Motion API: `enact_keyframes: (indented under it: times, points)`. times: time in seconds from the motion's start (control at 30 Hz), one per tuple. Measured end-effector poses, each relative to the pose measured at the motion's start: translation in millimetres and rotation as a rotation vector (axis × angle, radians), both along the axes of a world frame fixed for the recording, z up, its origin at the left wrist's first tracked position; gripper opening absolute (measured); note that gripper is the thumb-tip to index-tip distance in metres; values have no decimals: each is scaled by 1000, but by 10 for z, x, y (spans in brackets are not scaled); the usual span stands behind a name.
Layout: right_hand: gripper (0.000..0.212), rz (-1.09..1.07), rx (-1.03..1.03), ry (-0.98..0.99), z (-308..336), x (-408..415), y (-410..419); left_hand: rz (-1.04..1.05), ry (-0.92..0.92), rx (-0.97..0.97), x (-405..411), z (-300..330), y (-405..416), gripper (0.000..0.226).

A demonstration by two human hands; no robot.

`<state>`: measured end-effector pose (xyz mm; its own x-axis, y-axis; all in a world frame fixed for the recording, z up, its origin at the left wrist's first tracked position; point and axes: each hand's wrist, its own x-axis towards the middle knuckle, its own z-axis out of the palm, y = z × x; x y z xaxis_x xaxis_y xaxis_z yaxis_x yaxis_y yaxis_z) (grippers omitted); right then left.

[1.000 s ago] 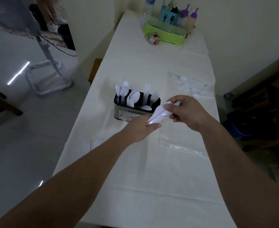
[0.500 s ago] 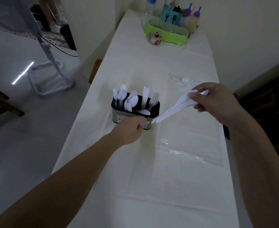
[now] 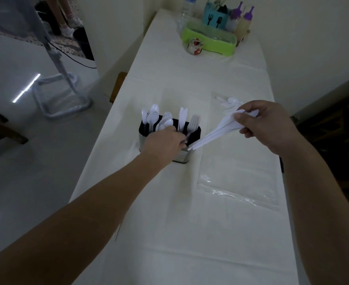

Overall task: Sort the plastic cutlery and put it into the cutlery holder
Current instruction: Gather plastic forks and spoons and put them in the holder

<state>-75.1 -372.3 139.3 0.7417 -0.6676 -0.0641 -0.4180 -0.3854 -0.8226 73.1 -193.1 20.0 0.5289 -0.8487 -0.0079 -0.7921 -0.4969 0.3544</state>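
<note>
A person stood at a long white-covered table [image 3: 190, 233], both bare arms stretched forward; furthest left among the task's things, the cutlery holder [image 3: 181, 156] sat near the table's left edge, a dark-rimmed metal tin with white spoons [image 3: 154, 118] standing in its left part, and a knife [image 3: 182, 118] and fork [image 3: 194, 123] upright in its right part; the left hand [image 3: 165, 140] rested over the holder's near rim, fingers curled down into it, and whether they pinched a piece could not be told; to the right, the right hand [image 3: 268, 125] was closed on a bundle of white cutlery [image 3: 216, 132], handles slanting down towards the holder and ending just beside its right end; beyond that hand a few loose pieces [image 3: 229, 101] lay on a clear plastic bag [image 3: 239, 177] spread flat on the cloth; far back stood a green tray [image 3: 208, 41]. To do this step well, it seemed best to draw one piece at a time from the bundle by its handle, check its type, and lower it handle-first among its own kind, steadying the tin so it would not tip.
</note>
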Motion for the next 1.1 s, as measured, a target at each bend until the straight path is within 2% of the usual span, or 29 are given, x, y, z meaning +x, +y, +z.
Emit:
enact_keyframes:
  times: [0.13, 0.23, 0.37, 0.5, 0.7, 0.93, 1.1]
  points:
    - [5, 4, -13, -8, -1, 49, 30, 16, -12, -70, 22, -7, 30, 28]
    - [3, 9, -26, -8, -7, 103, 58, 154, 122, -229, 37, 44, 3, 28]
    - [3, -16, -47, -40, -18, 201, 88, 315, 173, -274, 79, 87, -27, 24]
    - [4, 4, -93, -24, -50, 323, 148, 332, 257, -336, 99, 118, -42, 20]
    - [5, 97, -217, 28, -45, 517, 238, 351, 572, -383, 184, 248, -110, 12]
    - [4, 131, -249, -30, 138, 556, 168, 330, 465, -310, 258, 238, -57, 19]
    - [4, 131, -197, 48, -66, 596, 148, 318, 366, -293, 248, 200, -23, 18]
